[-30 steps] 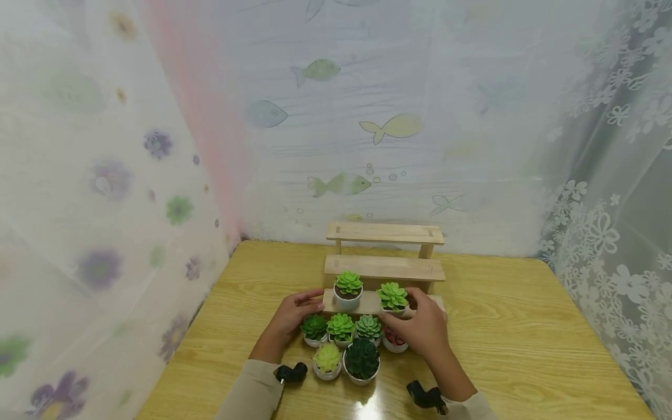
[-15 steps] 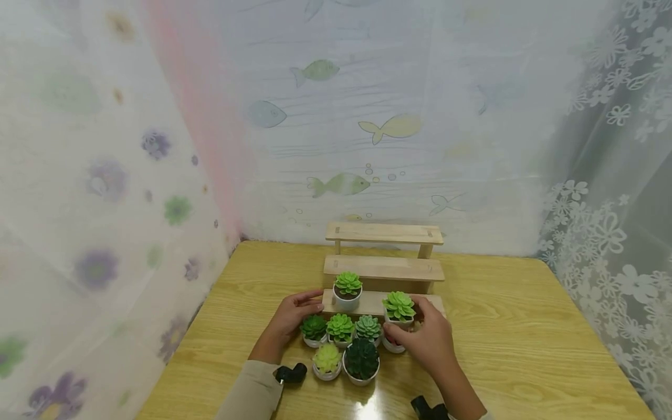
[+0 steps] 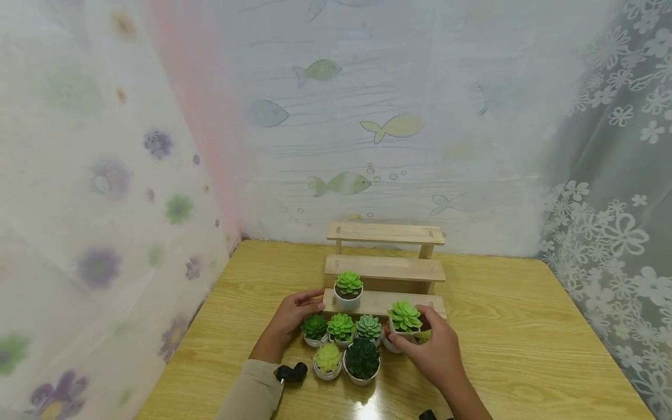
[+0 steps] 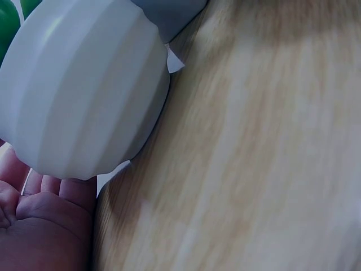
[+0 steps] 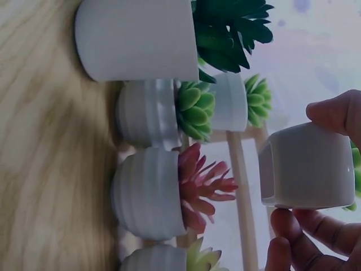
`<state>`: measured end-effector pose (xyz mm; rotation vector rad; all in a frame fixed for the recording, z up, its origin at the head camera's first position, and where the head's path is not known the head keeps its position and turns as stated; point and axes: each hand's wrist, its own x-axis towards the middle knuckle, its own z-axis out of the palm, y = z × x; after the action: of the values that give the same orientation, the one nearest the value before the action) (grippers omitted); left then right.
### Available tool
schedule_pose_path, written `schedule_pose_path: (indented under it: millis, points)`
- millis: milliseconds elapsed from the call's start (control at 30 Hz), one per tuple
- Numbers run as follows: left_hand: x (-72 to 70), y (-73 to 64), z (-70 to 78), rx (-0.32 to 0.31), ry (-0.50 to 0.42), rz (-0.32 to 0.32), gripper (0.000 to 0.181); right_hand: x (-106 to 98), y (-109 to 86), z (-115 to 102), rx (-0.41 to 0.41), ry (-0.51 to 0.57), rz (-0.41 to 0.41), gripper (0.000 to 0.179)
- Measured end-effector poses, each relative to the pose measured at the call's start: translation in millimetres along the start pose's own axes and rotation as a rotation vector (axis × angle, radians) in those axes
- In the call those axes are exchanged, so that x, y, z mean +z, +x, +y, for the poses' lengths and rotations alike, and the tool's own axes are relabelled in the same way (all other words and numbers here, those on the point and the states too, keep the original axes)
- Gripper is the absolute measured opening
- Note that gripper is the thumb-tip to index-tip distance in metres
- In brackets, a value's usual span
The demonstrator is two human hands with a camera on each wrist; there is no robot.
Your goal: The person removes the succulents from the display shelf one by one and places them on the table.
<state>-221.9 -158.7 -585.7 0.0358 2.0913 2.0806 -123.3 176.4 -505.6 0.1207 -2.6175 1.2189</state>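
My right hand (image 3: 436, 345) pinches a small white pot between thumb and fingers, holding a bright green potted succulent (image 3: 405, 317) raised in front of the bottom step. In the right wrist view the white pot (image 5: 307, 166) hangs apart from the pots below. My left hand (image 3: 291, 315) lies at the left end of the wooden plant stand (image 3: 375, 303), thumb and fingers extended toward the step's end. Another bright green succulent (image 3: 349, 290) stands on the bottom step's left side. Beside the left hand, a ribbed white pot (image 4: 84, 90) fills much of the left wrist view.
Several potted succulents stand on the wooden table (image 3: 514, 338) before the stand, including a large dark green succulent (image 3: 361, 360) and a yellow-green succulent (image 3: 328, 359). A red succulent (image 5: 206, 186) stands below the raised pot. Printed curtains (image 3: 399, 76) hang behind.
My right hand has lifted the bright green succulent off the bottom step's right side and drawn it toward me and slightly right. My left hand has stayed in place.
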Motion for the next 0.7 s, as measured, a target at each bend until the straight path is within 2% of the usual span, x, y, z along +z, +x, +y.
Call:
schedule_pose_path:
  millis: [400, 567, 700]
  points:
    - [0.1, 2.1, -1.9, -0.002, 0.000, 0.002, 0.050, -2.6, -17.7, 9.0, 0.027, -0.030, -0.035, 0.069]
    - [0.3, 2.9, -2.1, -0.011, -0.005, 0.008, 0.049, -2.2, -26.6, 10.5, 0.059, -0.052, -0.063, 0.079]
    - [-0.1, 3.4, -2.7, -0.005, -0.002, 0.011, 0.048, 0.6, -32.1, 13.5, 0.086, -0.058, -0.080, 0.078]
